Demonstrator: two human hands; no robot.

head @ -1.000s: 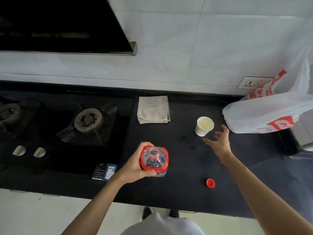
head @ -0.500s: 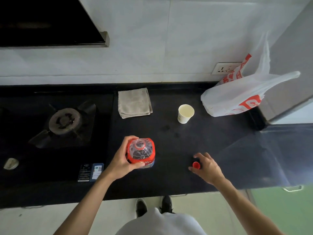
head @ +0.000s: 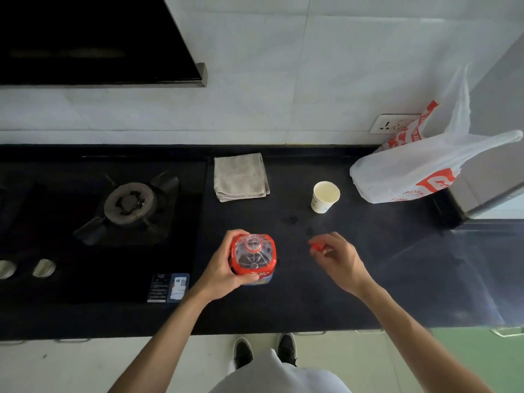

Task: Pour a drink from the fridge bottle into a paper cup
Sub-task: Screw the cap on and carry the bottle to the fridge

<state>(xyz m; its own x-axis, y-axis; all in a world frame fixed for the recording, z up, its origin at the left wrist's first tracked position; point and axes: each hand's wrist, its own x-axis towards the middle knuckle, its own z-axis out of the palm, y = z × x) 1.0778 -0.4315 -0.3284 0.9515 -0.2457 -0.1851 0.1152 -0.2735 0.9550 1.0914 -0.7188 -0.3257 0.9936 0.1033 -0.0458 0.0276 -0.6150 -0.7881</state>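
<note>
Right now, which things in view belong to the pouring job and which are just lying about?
In the job: bottle, gripped by left hand; red cap, pinched by right hand; paper cup.
Lying about: folded cloth, plastic bag, gas burner, wall socket.

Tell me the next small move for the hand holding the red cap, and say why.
Probably carry the small red plastic cap leftward over the open mouth of the clear plastic bottle with the red label and set it on. The right hand pinches the cap beside the bottle; the left hand grips the bottle upright on the black counter, its neck uncapped.
</note>
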